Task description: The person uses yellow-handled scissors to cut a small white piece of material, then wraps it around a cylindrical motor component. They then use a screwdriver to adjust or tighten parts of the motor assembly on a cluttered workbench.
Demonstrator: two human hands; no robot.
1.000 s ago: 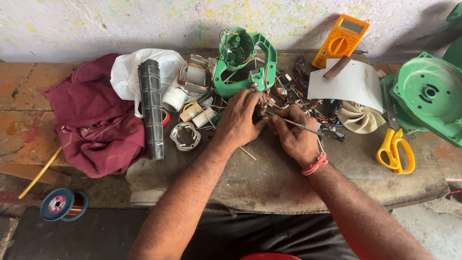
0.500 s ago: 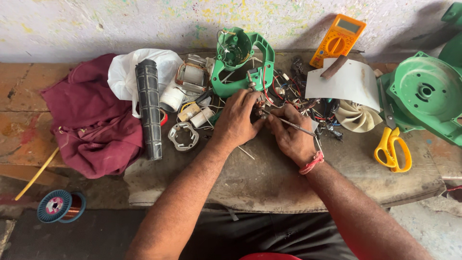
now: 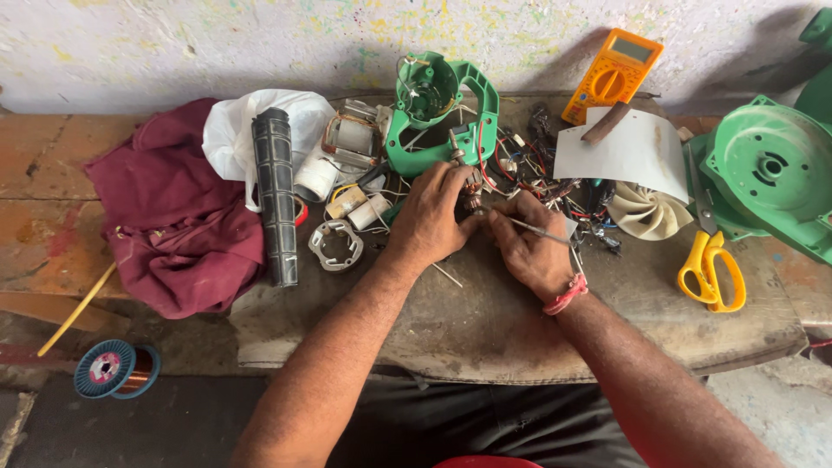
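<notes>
A: Nearest to us, down at the left, we see a wire spool [image 3: 114, 368] on the floor, below the surface [image 3: 485, 334].

B: Then our two forearms run up to the middle. Our left hand [image 3: 431, 217] has its fingers [image 3: 451, 182] closed around a small motor part [image 3: 472, 201], holding it just above the surface.

A: Our right hand [image 3: 530, 247] sits just beside it, fingers curled shut on a thin metal rod [image 3: 536, 229]. The rod's tip meets the part between the two hands.

B: A red band [image 3: 565, 297] circles our right wrist. Whether the tip goes into the part or only touches it, we cannot tell.

A: Left of our left hand lie a grey ring [image 3: 335, 245] and a black ribbed tube [image 3: 276, 195], and beyond them a maroon cloth [image 3: 169, 217].

B: To the right, yellow scissors [image 3: 713, 269] rest beside a white fan [image 3: 646, 211], with a green housing [image 3: 767, 173] at the edge.

A: Past our hands a tangle of wires [image 3: 537, 173] spreads out, touching a green casing [image 3: 442, 117].

B: Farthest back, a white sheet [image 3: 620, 154], an orange meter [image 3: 614, 74] and a white bag [image 3: 234, 130] lie against the wall [image 3: 217, 43].
</notes>
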